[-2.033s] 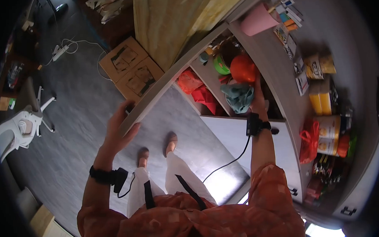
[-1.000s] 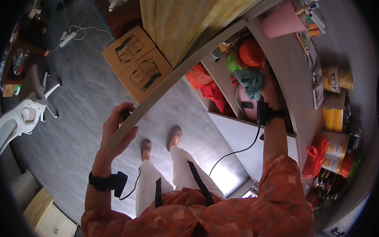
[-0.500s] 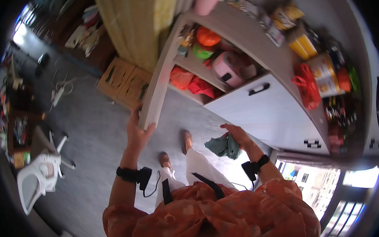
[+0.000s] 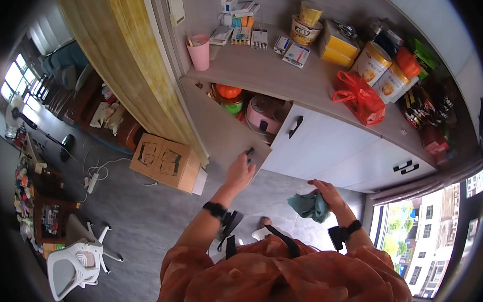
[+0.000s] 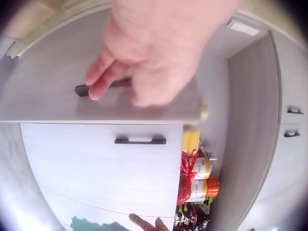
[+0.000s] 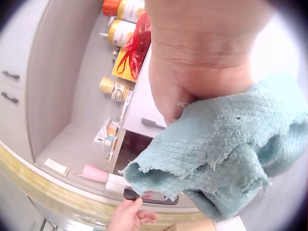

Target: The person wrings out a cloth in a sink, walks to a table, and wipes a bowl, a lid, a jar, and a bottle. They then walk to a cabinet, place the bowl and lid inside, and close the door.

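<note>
My right hand (image 4: 331, 197) holds a crumpled teal cloth (image 4: 310, 206) low in front of the cabinet. In the right wrist view the frayed cloth (image 6: 207, 159) hangs from the hand and hides most of its fingers. My left hand (image 4: 239, 175) is at the partly open cabinet door (image 4: 219, 125), beside its dark handle (image 4: 250, 152). In the left wrist view, loosely extended fingers (image 5: 103, 79) overlap that handle (image 5: 83, 90). Inside the cabinet, a pink appliance (image 4: 264, 114) and an orange pumpkin-shaped thing (image 4: 228, 91) show past the door.
On the countertop (image 4: 270, 62) are a pink cup (image 4: 199, 52), small boxes, yellow-and-white cans (image 4: 374, 61) and a red plastic bag (image 4: 359, 97). A cardboard box (image 4: 165, 161) stands left of the door. A white chair (image 4: 80, 268) is at lower left.
My right hand has come out of the cabinet with the teal cloth. My left hand has shifted from the door's edge to its handle side, and the door has swung towards the cabinet.
</note>
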### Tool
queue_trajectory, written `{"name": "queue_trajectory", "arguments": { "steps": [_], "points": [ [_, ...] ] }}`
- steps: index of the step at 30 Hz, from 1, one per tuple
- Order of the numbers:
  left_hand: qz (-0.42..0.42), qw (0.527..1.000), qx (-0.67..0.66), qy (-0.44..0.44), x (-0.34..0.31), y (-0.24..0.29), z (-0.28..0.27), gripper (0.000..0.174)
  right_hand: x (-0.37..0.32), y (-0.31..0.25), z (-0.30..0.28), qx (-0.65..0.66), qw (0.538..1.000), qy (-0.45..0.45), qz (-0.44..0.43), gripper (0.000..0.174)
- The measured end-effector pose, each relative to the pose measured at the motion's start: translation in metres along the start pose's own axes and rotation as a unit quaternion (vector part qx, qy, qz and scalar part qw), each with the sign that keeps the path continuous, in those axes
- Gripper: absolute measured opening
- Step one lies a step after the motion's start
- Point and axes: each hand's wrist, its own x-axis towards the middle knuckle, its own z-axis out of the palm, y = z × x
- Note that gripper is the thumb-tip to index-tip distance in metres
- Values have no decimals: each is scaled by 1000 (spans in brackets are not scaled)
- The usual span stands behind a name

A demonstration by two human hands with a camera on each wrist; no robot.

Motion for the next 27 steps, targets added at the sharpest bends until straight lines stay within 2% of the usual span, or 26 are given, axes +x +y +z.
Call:
{"name": "queue_trajectory", "arguments": {
  "steps": [1,2,4,7,13,19,23,25,27],
  "points": [
    [-44,998,34,-23,16,11,5,34,-2,3,-14,19,1000,10,-3,44],
    [-46,998,35,-15,31,20,10,34,-3,7,-28,10,1000,22,-4,43],
    [-120,990,65,-33,58,34,16,26,-6,16,-54,31,999,36,4,41],
    [-115,991,74,1,79,47,24,25,-1,32,-90,62,997,42,24,43],
    [-133,984,114,35,124,49,54,27,-9,15,-114,59,998,21,17,46],
    [-182,974,129,35,156,55,66,27,-15,20,-141,70,997,30,17,43],
    [-181,976,114,51,164,59,66,26,-15,30,-152,65,996,53,32,43],
    [-203,970,128,29,172,59,69,25,-21,30,-156,65,998,24,7,47],
    [-209,969,128,30,171,56,71,26,-18,37,-157,71,997,19,20,46]
  ]
}}
